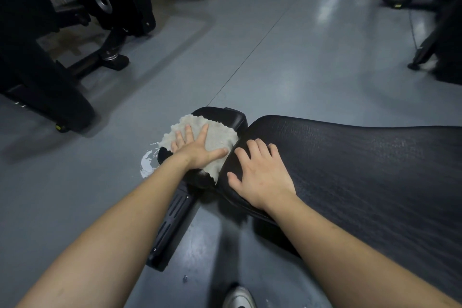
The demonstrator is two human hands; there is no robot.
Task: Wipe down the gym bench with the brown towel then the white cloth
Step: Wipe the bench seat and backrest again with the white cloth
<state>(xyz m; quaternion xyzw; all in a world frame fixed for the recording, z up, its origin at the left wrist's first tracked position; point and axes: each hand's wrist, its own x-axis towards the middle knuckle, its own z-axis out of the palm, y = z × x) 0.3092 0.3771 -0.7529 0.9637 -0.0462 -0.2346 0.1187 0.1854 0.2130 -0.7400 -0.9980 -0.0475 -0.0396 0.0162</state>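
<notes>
Cloth: a pale, fluffy cloth [212, 137] is spread on the small seat pad [225, 117] of the gym bench, overhanging its near edge; brown towel or white cloth cannot be told.
Left hand [195, 147]: pressed flat on the cloth, fingers straight and spread.
Right hand [260, 172]: laid open on the long back pad [362, 170] near its end, nothing gripped.
Technique: even pressure should be kept, and overlapping strokes carried to every pad edge.

Left hand [197, 150] flat on cloth [220, 139] — bench [362, 157]

Dim, floor [325, 32] glare, warped edges
</notes>
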